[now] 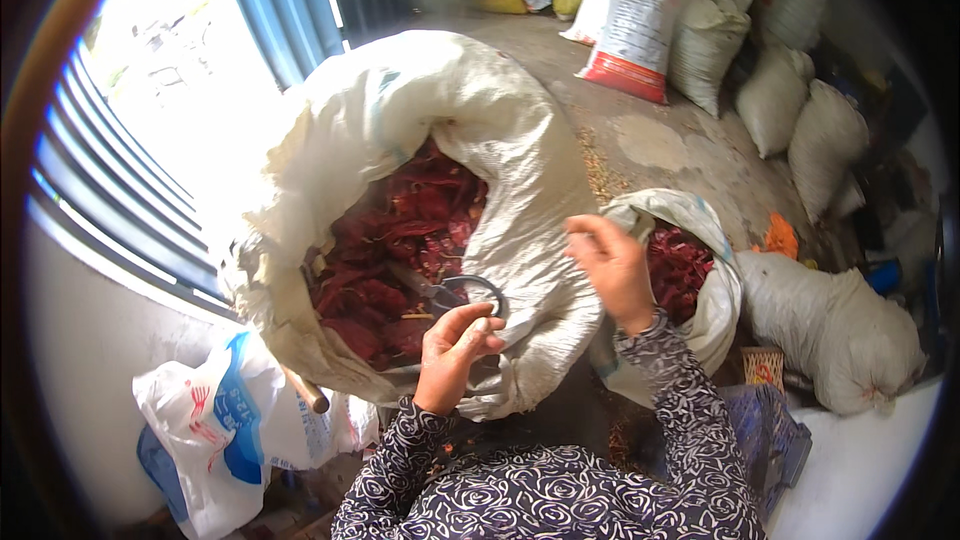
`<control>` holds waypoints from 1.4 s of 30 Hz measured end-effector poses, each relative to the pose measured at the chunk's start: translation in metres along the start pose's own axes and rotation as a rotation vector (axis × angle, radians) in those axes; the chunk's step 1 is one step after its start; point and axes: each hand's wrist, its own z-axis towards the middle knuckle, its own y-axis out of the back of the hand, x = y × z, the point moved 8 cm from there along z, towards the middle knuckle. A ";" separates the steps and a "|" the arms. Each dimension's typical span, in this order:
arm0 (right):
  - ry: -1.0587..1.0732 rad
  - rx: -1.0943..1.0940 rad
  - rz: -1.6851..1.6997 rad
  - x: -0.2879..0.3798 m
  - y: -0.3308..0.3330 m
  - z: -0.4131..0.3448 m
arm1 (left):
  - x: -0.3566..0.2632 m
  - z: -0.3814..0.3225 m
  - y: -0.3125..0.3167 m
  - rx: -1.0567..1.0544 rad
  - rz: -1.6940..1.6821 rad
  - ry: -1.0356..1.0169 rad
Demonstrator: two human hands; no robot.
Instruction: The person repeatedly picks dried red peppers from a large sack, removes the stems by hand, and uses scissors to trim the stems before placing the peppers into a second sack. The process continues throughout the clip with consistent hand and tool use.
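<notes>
A large white woven sack (525,165) stands before me with its rim rolled down, full of dried red chili peppers (367,300). Scissors with dark handles (471,283) lie across its opening, blades pointing left over the peppers. My left hand (459,349) is at the near edge of the opening, fingers bent and overlapping the handles; whether it grips them is unclear. To the right, my right hand (613,270) hovers between the two sacks, fingers loosely curled, slightly blurred, with nothing visible in them. A smaller white sack (716,315) beside it holds red chili pieces (679,270).
A full woven sack (825,330) lies at the right, near a blue plastic crate (757,427). Several filled sacks stand at the back right, with a red-and-white bag (634,30) among them. A printed plastic bag (240,420) and a wooden stick's end (319,401) are at lower left.
</notes>
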 end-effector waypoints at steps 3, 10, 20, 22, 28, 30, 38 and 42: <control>0.250 0.251 0.030 0.047 -0.095 0.022 | -0.013 -0.013 0.040 -0.141 -0.017 -0.095; 0.027 0.285 -0.439 0.013 -0.242 0.106 | -0.026 -0.036 0.098 -0.308 -0.096 -0.137; 0.248 0.676 -0.389 0.028 -0.245 0.038 | -0.078 0.041 0.120 -0.481 0.132 -0.399; 0.316 0.610 -0.159 0.030 -0.227 0.051 | -0.093 0.069 0.125 -0.496 0.236 -0.390; 0.184 0.240 -0.123 -0.007 -0.144 0.144 | -0.178 0.147 0.133 -0.581 0.754 -0.497; 0.233 0.110 -0.226 -0.003 -0.126 0.164 | -0.212 0.168 0.132 -0.554 0.826 -0.665; 0.317 0.359 -0.233 -0.010 -0.183 0.240 | -0.265 0.214 0.168 -0.511 1.064 -0.778; 0.223 0.586 -0.281 -0.020 -0.245 0.253 | -0.266 0.211 0.174 -0.403 0.705 -0.736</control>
